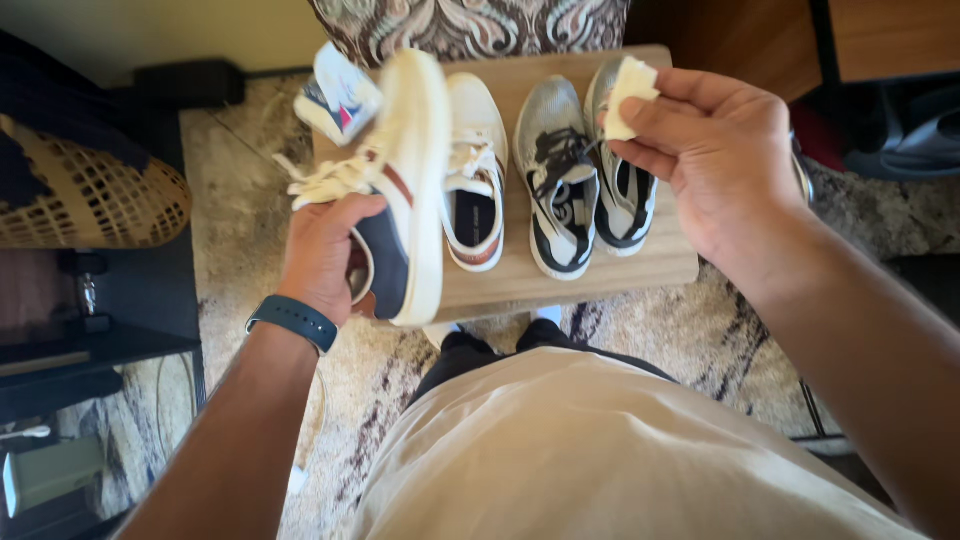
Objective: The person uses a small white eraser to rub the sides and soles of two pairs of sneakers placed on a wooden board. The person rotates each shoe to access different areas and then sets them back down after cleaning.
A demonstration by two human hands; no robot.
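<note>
Patterned carpet lies under a low wooden bench [670, 262] carrying a white shoe [475, 170] and a grey pair [585, 165]. Left hand [325, 250] clenches a cream sneaker [410, 190] (navy heel, tilted on its side), long axis pointing away, toe up-frame above the bench's left end. Right hand [715, 150] pinches a small white cloth [625, 95].
</note>
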